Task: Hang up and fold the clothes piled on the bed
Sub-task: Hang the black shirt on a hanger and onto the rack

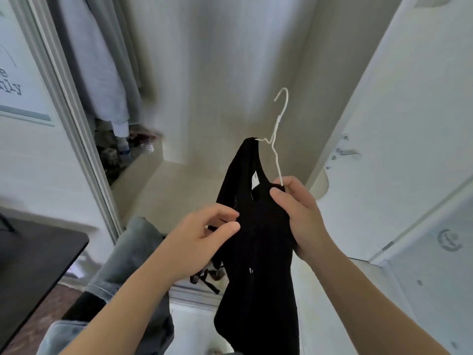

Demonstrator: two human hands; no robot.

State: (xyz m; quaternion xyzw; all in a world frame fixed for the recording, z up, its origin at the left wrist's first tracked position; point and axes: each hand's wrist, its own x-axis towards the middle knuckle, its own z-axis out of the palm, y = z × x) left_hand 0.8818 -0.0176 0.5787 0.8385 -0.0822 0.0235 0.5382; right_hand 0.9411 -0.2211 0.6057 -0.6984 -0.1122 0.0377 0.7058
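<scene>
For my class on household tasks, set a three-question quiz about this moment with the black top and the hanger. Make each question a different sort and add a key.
1. True or false: the white wire hanger is already hooked on a rail.
2. Multiple choice: the right hand grips (a) the hanger's hook, (b) the black top together with the hanger's lower end, (c) nothing.
3. Fill the gap: the ____ hand pinches the top's fabric at its edge.

Key
1. False: the hook stands free in the air, above both hands.
2. b
3. Left: the left hand pinches the cloth between thumb and fingers.
</scene>
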